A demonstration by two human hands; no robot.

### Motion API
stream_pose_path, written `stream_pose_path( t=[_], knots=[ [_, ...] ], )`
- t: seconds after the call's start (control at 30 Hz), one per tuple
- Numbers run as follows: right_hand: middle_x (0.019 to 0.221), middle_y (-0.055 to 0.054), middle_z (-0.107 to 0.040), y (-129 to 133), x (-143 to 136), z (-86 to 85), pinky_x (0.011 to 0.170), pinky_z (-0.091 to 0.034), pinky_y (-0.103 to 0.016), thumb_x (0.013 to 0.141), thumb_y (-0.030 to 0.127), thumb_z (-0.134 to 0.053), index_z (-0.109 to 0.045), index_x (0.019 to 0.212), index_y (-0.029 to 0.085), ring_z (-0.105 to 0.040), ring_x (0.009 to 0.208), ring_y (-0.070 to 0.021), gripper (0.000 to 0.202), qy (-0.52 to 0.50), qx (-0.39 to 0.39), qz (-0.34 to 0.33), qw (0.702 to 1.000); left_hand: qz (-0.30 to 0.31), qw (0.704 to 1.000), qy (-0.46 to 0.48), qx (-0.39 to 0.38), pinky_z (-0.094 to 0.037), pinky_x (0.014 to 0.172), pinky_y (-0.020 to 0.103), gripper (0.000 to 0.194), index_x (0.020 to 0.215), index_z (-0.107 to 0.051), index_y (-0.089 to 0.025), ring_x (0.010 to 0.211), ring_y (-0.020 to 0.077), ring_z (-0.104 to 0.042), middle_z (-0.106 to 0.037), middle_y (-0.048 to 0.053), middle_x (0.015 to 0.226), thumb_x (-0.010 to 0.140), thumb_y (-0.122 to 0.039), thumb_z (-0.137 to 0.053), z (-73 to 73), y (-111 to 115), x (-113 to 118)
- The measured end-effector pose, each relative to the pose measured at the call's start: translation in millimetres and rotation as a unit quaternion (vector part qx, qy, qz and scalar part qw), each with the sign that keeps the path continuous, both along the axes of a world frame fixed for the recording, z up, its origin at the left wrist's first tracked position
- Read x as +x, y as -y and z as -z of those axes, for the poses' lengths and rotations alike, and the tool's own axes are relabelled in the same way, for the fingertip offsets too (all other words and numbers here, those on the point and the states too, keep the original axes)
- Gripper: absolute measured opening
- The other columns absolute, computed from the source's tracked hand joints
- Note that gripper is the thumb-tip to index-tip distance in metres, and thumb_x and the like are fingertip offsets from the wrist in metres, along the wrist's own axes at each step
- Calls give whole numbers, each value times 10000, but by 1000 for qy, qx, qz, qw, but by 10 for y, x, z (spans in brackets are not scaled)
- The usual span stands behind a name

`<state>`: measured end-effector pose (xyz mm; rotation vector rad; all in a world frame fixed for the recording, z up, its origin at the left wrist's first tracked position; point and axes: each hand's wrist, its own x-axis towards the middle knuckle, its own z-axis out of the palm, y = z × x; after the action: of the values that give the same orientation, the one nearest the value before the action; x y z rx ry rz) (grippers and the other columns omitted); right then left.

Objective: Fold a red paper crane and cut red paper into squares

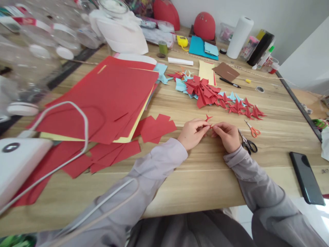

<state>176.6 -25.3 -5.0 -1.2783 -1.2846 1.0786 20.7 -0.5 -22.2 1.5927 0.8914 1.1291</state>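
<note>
Between my two hands is a small folded red paper piece (pixel 208 118), its forked end sticking up past the fingers. My left hand (pixel 193 133) pinches it from the left, and my right hand (pixel 227 135) pinches it from the right, fingertips nearly meeting. Most of the piece is hidden by the fingers. Just beyond lies a pile of folded red paper shapes (pixel 203 91), with pale blue ones (pixel 181 85) among them. Black-handled scissors (pixel 249 144) rest beside my right wrist, and small orange scissors (pixel 253 130) lie a little farther off.
Red paper sheets (pixel 110 96) are stacked on the left, with cut red pieces (pixel 158 128) alongside. A white device with a cable (pixel 23 164) stands at the near left. Clear plastic jars (pixel 64 34) crowd the far left. A phone (pixel 307 178) lies at the right edge.
</note>
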Motion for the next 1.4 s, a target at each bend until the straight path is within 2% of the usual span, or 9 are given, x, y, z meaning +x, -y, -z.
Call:
stream_pose_path(
  t=[0.17, 0.47, 0.6, 0.77, 0.9, 1.03, 1.2, 1.4],
  knots=[
    [564, -4, -649, 12, 2, -27, 525, -487, -263, 709, 423, -702, -654, 695, 172, -582, 502, -124, 256, 3, 13, 19, 1000, -16, 999, -25, 26, -464, 557, 241, 147, 815, -684, -159, 599, 102, -550, -632, 57, 848, 814, -262, -579, -9, -1, -2],
    [553, -6, -632, 3, 15, -11, 524, -478, -274, 705, 461, -702, -642, 692, 177, -576, 512, -133, 290, 44, 19, -17, 999, -17, 995, -75, 71, -425, 568, 240, 120, 849, -689, -168, 600, 94, -500, -594, 37, 822, 797, -208, -589, -47, 9, -19],
    [578, -13, -646, 11, 23, -19, 540, -488, -282, 713, 472, -695, -649, 706, 183, -585, 534, -140, 293, 57, 23, -29, 998, -10, 989, -102, 106, -436, 616, 247, 158, 912, -692, -186, 672, 108, -499, -528, 21, 816, 769, -179, -626, -68, 15, -28],
    [630, -25, -664, 15, 26, -26, 585, -498, -291, 737, 472, -681, -665, 738, 181, -597, 580, -147, 291, 98, 47, -38, 993, -15, 987, -114, 110, -451, 653, 259, 91, 856, -662, -182, 738, 122, -522, -527, 28, 864, 783, -168, -608, -57, 6, -35],
    [636, -34, -657, 16, 33, -11, 591, -495, -298, 786, 441, -637, -662, 757, 177, -597, 587, -154, 267, 126, 62, -43, 989, -23, 987, -104, 121, -473, 787, 311, 63, 818, -644, -171, 887, 158, -562, -549, 57, 958, 793, -156, -588, -63, 4, -35],
    [691, -51, -684, 27, 30, -8, 627, -502, -311, 810, 385, -613, -667, 774, 183, -616, 633, -170, 212, 189, 100, -38, 976, -31, 987, -102, 123, -474, 836, 335, 61, 773, -624, -169, 934, 172, -576, -569, 66, 972, 796, -153, -569, -80, 13, -28],
    [709, -48, -696, 37, 25, -27, 627, -497, -303, 816, 303, -590, -670, 771, 193, -624, 649, -174, 143, 265, 152, -34, 951, -32, 986, -111, 118, -483, 762, 298, 66, 724, -604, -169, 893, 161, -584, -567, 60, 938, 767, -135, -568, -84, 20, -28],
    [725, -54, -690, 41, 32, -44, 640, -498, -304, 833, 240, -548, -659, 793, 201, -635, 672, -180, 124, 310, 204, -52, 927, -3, 990, -121, 78, -474, 705, 284, 98, 672, -582, -163, 804, 143, -572, -562, 58, 911, 768, -156, -565, -82, 10, -26]
  ],
)
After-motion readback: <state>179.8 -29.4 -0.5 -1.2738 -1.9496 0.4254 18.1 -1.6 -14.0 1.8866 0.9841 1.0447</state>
